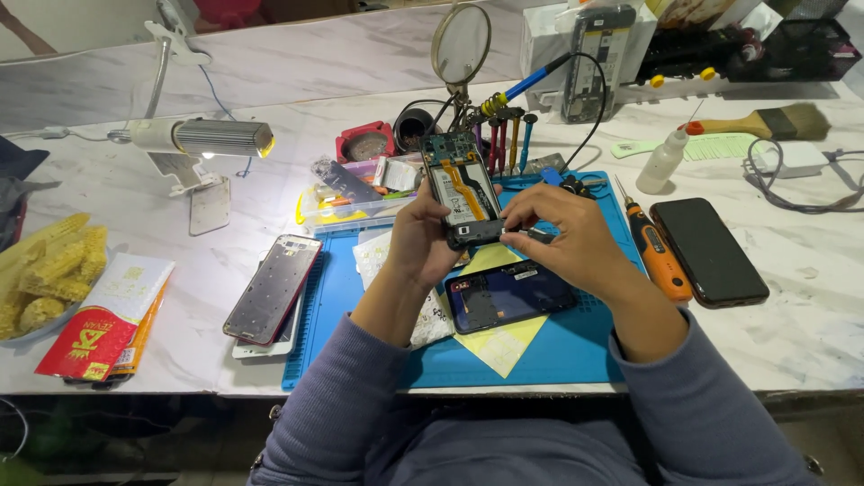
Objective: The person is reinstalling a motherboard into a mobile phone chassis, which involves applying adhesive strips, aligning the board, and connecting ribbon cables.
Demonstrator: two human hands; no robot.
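My left hand (421, 236) grips the opened phone (463, 189) above the blue mat (576, 346) | my right hand (562, 236) pinches tweezers (531, 235) at its lower edge | back cover (506, 295) on mat

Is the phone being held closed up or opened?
Opened: the phone in the left hand shows its bare battery and circuit board.

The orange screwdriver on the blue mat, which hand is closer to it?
Right. The right hand is just beside the orange screwdriver; the left hand holds the opened phone, farther away.
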